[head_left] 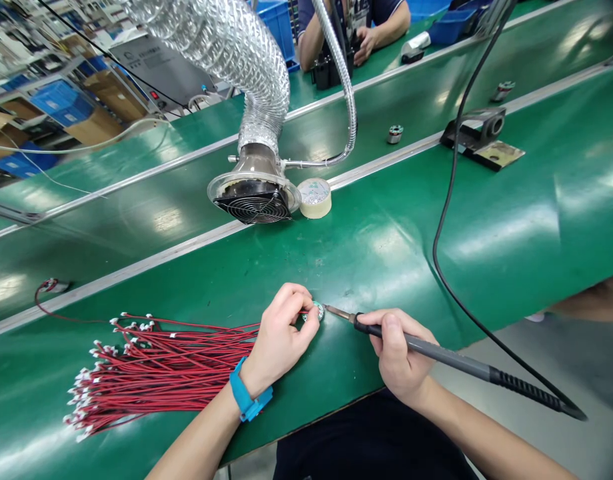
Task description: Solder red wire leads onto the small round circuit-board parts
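Observation:
My left hand (pixel 286 330), with a blue band at the wrist, pinches a red wire at a small round part (pixel 314 312) with a green and white face. Part of that piece is hidden behind the fingers. A soldering iron (pixel 436 352) is gripped in my right hand (pixel 402 350) like a pen, its tip pointing left at the edge of the round part. Whether tip and part touch is too small to tell. Many red and black wires with white connectors (pixel 171 373) lie in a bundle to the left, partly behind my left hand.
A fan hood (pixel 256 200) on a silver duct hangs over the green table (pixel 366 247), beside a tape roll (pixel 315 199). An iron stand (pixel 484 137) is at the back right. The iron's black cable (pixel 439 260) loops on the right. Another person's hands (pixel 365 45) work across the line.

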Demonstrator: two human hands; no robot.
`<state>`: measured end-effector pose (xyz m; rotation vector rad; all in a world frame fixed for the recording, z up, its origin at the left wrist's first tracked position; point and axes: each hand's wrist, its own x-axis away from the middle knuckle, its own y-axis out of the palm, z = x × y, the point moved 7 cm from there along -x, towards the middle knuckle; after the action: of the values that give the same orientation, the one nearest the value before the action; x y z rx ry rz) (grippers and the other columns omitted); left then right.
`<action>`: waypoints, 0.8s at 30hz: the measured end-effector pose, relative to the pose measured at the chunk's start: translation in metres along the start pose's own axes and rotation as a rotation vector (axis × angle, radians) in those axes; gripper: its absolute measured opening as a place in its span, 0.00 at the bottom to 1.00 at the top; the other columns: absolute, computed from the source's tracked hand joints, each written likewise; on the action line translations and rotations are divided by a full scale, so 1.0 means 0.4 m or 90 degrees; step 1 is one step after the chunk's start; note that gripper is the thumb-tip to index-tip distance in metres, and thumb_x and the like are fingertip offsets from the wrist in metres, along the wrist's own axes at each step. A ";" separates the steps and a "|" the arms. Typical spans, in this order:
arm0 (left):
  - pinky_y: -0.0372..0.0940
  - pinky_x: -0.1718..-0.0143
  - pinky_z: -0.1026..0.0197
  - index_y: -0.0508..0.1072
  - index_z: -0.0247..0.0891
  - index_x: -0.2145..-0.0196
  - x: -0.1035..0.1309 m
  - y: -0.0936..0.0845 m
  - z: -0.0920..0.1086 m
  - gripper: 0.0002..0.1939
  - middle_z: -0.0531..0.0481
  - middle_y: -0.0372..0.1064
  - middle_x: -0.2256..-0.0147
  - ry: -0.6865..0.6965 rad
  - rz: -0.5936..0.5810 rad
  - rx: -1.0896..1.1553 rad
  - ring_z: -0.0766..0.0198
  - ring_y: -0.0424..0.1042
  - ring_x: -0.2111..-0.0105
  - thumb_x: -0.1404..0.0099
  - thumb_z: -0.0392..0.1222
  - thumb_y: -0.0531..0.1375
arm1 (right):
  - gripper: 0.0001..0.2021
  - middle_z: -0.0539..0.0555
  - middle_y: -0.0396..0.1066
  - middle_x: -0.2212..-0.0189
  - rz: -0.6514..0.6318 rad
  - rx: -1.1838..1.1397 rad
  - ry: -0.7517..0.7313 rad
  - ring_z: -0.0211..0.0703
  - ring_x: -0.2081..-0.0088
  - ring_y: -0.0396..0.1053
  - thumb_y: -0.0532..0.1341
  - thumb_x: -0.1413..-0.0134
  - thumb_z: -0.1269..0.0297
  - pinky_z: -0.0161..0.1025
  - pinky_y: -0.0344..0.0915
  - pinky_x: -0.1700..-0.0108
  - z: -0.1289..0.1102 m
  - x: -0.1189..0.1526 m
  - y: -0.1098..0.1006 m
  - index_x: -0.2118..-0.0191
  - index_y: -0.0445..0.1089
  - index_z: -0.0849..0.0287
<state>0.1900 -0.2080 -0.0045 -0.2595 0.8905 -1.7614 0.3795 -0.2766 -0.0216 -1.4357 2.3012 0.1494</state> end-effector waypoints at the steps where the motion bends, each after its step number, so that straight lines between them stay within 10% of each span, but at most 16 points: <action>1: 0.62 0.66 0.63 0.71 0.38 0.68 -0.001 0.000 0.001 0.08 0.49 0.69 0.61 0.001 -0.001 0.000 0.67 0.67 0.68 0.29 0.33 0.61 | 0.17 0.48 0.76 0.76 0.001 0.004 0.001 0.37 0.77 0.74 0.54 0.28 0.66 0.34 0.69 0.74 -0.001 -0.001 0.000 0.64 0.80 0.55; 15: 0.62 0.67 0.62 0.71 0.39 0.69 0.000 0.001 -0.001 0.09 0.48 0.70 0.61 -0.004 -0.007 -0.003 0.66 0.66 0.68 0.28 0.35 0.60 | 0.15 0.51 0.77 0.72 -0.009 0.011 0.000 0.39 0.73 0.76 0.55 0.27 0.66 0.37 0.75 0.67 0.007 -0.002 0.009 0.59 0.80 0.56; 24: 0.60 0.69 0.62 0.72 0.38 0.69 -0.009 -0.005 -0.009 0.10 0.48 0.70 0.63 -0.030 -0.012 0.055 0.66 0.67 0.68 0.28 0.36 0.60 | 0.25 0.54 0.76 0.55 -0.196 0.021 -0.066 0.41 0.57 0.78 0.65 0.35 0.68 0.39 0.78 0.50 -0.006 -0.027 0.105 0.35 0.66 0.52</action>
<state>0.1876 -0.2031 -0.0047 -0.2527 0.7786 -1.7992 0.3459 -0.2492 -0.0204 -1.7005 1.9633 0.0909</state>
